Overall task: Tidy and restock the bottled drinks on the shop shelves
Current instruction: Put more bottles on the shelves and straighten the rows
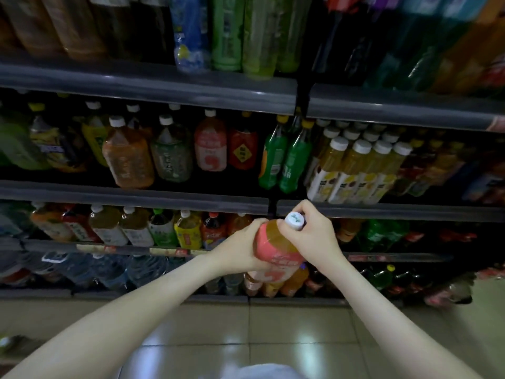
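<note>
Pink label wraps the lower body of the held bottle [276, 251], with amber drink showing above it and a white cap [294, 220] on top. Its long axis runs close to upright in the head view, leaning a little, so the cap points up and slightly right toward the grey shelf rail [382, 212] and the base points down toward the lowest rows of stock. The bottle hangs in the air in front of the shelving, between the two hands, with its cap just below that rail. The left grip [240, 250] comes in from the left and is curled round the bottle's body at label height, thumb up near the shoulder (the fingertips are hidden behind the bottle). The right grip [314, 233] comes in from the right and is closed on the neck, fingers bent over the top, with the cap poking out at its left side. So the bottle's body sits in the left grip and its neck in the right. One shelf up stands a matching pink-labelled bottle [210, 144], with green bottles [284, 160] and white-capped yellow juice bottles [363, 165] to its right. Pale floor tiles [273, 337] lie below the forearms.
</note>
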`<state>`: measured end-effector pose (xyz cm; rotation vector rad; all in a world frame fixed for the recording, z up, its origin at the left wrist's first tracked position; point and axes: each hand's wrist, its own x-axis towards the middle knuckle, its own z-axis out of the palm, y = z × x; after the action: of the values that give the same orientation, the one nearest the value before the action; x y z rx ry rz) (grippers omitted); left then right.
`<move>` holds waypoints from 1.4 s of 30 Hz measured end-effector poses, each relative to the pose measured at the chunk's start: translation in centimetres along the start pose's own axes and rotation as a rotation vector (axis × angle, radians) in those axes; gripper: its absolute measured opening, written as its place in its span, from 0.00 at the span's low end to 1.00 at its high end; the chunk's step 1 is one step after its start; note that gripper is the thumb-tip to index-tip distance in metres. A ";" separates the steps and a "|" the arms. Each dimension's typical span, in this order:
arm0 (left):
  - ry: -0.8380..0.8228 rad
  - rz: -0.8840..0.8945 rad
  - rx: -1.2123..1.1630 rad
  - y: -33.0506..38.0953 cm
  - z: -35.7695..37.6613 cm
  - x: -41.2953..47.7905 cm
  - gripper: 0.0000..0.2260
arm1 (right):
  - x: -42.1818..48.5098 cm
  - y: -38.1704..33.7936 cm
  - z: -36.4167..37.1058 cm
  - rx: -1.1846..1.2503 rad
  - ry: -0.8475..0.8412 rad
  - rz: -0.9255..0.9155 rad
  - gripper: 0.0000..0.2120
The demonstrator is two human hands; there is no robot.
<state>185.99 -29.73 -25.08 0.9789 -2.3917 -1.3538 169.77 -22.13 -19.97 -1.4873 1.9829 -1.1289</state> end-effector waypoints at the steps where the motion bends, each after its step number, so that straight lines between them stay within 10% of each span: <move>1: 0.055 -0.009 0.000 0.3 -0.2 0.1 0.42 | 0.5 -0.3 -0.2 0.013 -0.001 -0.035 0.13; 12: 0.398 -0.034 0.250 0.9 -11.7 0.4 0.41 | 8.0 -7.3 3.0 0.339 -0.069 -0.315 0.07; 20: 0.398 -0.005 0.314 -2.3 -17.5 1.9 0.41 | 13.8 -6.3 7.7 -0.024 -0.359 -0.143 0.53; 42: 0.235 0.144 0.813 -10.8 -21.6 5.4 0.33 | 22.9 -6.0 17.9 -0.026 -0.188 0.179 0.38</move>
<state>197.30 -51.63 -22.81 1.0163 -2.7661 -0.1559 178.52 -50.35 -22.52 -1.3440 1.9613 -0.8599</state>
